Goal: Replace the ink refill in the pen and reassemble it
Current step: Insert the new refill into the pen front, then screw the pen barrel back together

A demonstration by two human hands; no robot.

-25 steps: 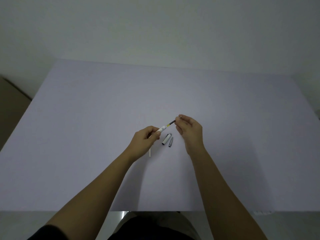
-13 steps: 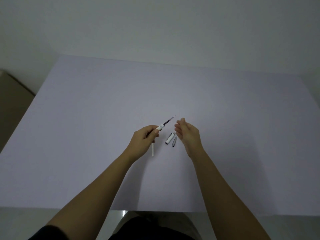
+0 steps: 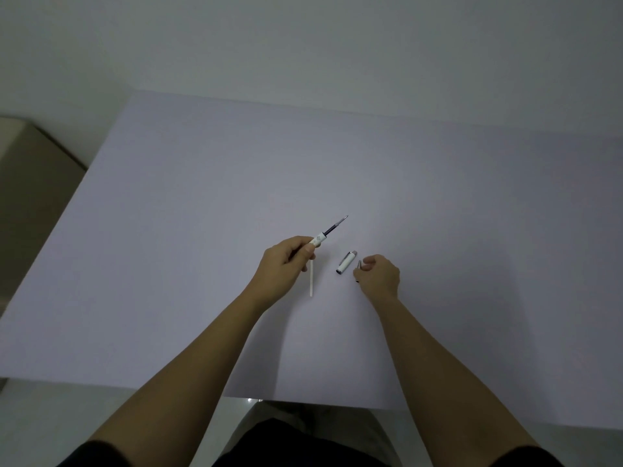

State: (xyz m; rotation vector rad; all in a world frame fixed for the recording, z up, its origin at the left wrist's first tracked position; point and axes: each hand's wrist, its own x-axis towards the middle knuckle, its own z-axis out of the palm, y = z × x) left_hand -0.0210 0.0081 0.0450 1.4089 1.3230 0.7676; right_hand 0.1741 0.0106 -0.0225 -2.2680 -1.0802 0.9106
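Observation:
My left hand grips the white pen barrel, tilted up and to the right. A dark ink refill sticks out of its front end, tip uppermost. A thin white refill tube lies on the table just below that hand. The white pen cap with a silver end lies between my hands. My right hand rests on the table to the right of the cap, its thumb and fingertips pinched on the small grey tip piece, which is mostly hidden by the fingers.
The pale lilac table reaches from the far wall to a near edge by my lap. A beige surface lies lower at the left, beyond the table's edge.
My right hand let go of the refill's tip, dropped to the table and closed on the grey tip piece. My left hand kept the barrel raised, with the refill sticking out.

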